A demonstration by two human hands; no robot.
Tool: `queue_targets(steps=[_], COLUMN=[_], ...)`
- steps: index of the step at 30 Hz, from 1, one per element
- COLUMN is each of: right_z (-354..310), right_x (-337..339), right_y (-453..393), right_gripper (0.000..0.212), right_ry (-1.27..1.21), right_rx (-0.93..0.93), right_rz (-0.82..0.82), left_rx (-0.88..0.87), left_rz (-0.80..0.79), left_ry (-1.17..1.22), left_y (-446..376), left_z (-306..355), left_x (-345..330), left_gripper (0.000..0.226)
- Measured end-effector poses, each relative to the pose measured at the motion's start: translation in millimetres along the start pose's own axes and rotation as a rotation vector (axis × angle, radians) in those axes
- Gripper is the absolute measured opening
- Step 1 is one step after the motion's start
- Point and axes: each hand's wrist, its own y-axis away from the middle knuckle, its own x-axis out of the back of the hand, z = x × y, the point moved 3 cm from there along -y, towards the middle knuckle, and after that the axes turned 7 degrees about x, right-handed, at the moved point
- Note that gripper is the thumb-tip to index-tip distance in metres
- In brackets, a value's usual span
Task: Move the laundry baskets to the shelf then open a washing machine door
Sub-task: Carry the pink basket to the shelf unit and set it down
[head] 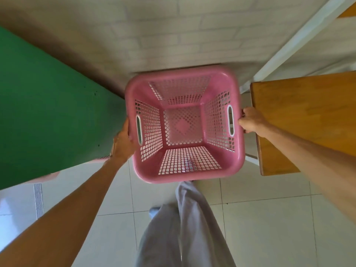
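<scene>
No readable text, label, brand, number or sign anywhere in my head view. Checked every surface I can see: nothing printed, nothing legible.
</scene>
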Motion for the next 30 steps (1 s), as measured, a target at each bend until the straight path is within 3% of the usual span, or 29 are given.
queue_targets(steps=[8,12,18,21,27,28,30], right_z=[-1,8,11,5,-30,-36,-44], right_x=[-4,-10,-21,-23,4,13,32], right_y=[-3,5,6,18,107,130,173], right_gripper=[0.014,0.042,0.048,0.055,0.043,0.042,0.047], right_ry=[0.093,0.124,0.078,0.095,0.298,0.309,0.282], right_rx=[0.079,0.165,0.144,0.123,0.294,0.309,0.310], right_rz=[0.012,0.046,0.165,0.195,0.076,0.072,0.082], left_rx=[0.039,0.070,0.121,0.061,-0.181,-0.210,-0.262], left_rz=[-0.101,-0.192,-0.239,-0.253,-0.313,-0.311,-0.309], left_ry=[0.023,-0.021,0.026,-0.049,-0.275,-0.349,-0.492], left_y=[-7,-14,-6,11,100,119,141], left_z=[1,2,23,38,96,106,113], left_x=[0,5,5,8,53,69,92], left_gripper=[0.084,0.084,0.090,0.090,0.048,0.053,0.085])
